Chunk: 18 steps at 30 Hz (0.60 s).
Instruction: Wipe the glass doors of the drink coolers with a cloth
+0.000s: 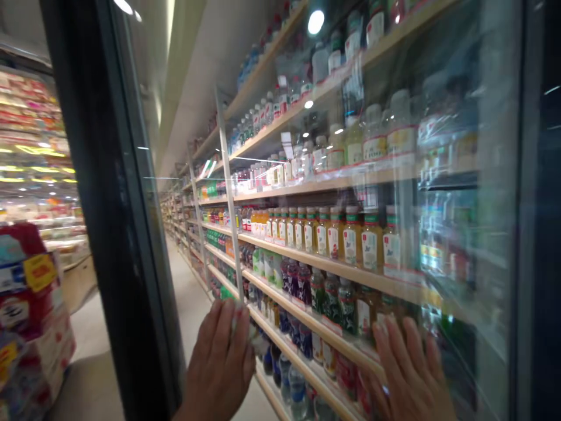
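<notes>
Left hand [223, 354], grip curled over a pale scrap [253, 334], hold unclear; right hand [407, 371] flat, fingers parted, nothing visibly held. Glass pane [464, 199] just ahead, dark frame [105, 193] left, yellow-tagged red packages [37, 318] past it. Behind glass, bottles [335, 234] on shelves [333, 263], label text too blurred to read.

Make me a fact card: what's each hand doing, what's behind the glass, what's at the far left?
Left: bare left hand, fingers raised before clear glass pane; blurred pale thing by fingers, unclear what
Right: bare right hand, fingers slightly spread before same pane; touch unclear
Behind glass: pale wooden shelves holding amber bottles with white labels
Frame: black upright post, left of hands
Far left: stacked red packages, yellow tag
</notes>
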### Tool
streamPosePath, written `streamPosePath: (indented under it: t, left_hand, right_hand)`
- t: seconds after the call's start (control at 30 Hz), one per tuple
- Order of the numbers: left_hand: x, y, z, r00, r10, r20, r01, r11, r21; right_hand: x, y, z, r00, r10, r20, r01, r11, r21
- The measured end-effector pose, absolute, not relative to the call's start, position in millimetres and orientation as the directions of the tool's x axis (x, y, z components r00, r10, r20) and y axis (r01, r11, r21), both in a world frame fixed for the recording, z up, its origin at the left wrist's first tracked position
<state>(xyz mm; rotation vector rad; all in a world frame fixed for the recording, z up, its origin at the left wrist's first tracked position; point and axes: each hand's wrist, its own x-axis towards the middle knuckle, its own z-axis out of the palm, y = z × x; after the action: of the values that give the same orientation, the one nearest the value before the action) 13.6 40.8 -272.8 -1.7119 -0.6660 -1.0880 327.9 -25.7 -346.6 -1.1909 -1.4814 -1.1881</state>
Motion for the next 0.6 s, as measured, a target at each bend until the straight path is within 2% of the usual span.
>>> streamPosePath:
  t: [0.1,0.2,0.3,0.37,0.4,0.43,0.5,0.57,0.6]
  left_hand:
    - [32.5,34.7,-213.2,0.438,-0.016,0.899,0.844,-0.338,-0.417]
    - [37.0,33.4,-159.9,0.417,0.001,0.909,0.857,-0.335,-0.393]
    - [46.6,34.7,-117.8,0.245,0.049,0.968,0.908,-0.362,-0.212]
    - [65.5,33.8,-103.2,0.099,0.047,0.994,0.925,-0.373,-0.074]
    - [77.8,32.6,-100.4,0.065,0.023,0.998,0.925,-0.377,-0.052]
    - [90.2,31.1,-99.6,0.104,0.018,0.994,0.918,-0.386,-0.089]
    - [108.8,28.7,-98.1,0.342,-0.012,0.940,0.843,-0.438,-0.312]
    - [111.5,29.1,-86.6,0.561,-0.037,0.827,0.719,-0.473,-0.509]
    - [106.9,30.5,-75.2,0.604,-0.035,0.796,0.687,-0.483,-0.543]
  right_hand:
    - [333.7,-41.2,-267.3,-0.244,0.234,0.941,0.969,0.096,0.227]
    - [345.0,-48.2,-188.0,-0.210,0.265,0.941,0.977,0.100,0.190]
    - [356.8,-43.6,-143.6,-0.269,0.241,0.932,0.962,0.122,0.246]
    - [361.0,-40.4,-136.9,-0.307,0.234,0.923,0.950,0.127,0.284]
    - [362.0,-39.9,-137.3,-0.312,0.235,0.921,0.949,0.125,0.289]
    - [362.8,-40.2,-138.0,-0.309,0.239,0.920,0.950,0.122,0.287]
    - [365.6,-42.1,-134.2,-0.320,0.243,0.916,0.946,0.134,0.295]
    - [372.3,-43.2,-118.4,-0.343,0.214,0.915,0.936,0.155,0.315]
    - [377.2,-42.7,-106.4,-0.354,0.198,0.914,0.931,0.164,0.325]
